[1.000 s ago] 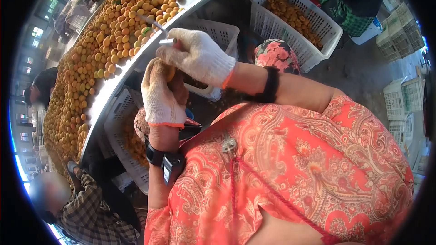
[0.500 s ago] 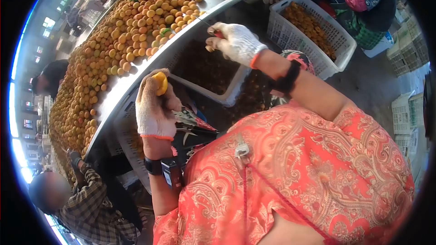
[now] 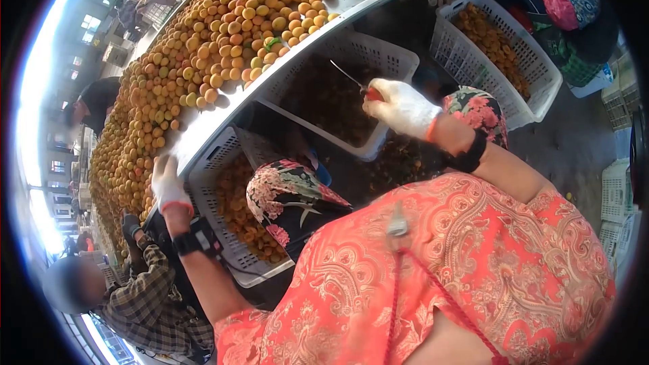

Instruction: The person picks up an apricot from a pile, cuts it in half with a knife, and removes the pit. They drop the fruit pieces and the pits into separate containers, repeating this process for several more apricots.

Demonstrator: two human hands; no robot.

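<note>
Head view: your right hand gripped a red-handled knife above a crate; your left hand, fingers loosely extended, neared orange fruit at the table edge; any hold was unclear.

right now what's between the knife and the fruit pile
In the head view, the table's edge and part of the crate lie between the knife and the fruit pile.

You're in what looks like a fruit-processing workshop, with orange fruit heaped along a metal table, slatted plastic crates and several people working around it.
</note>
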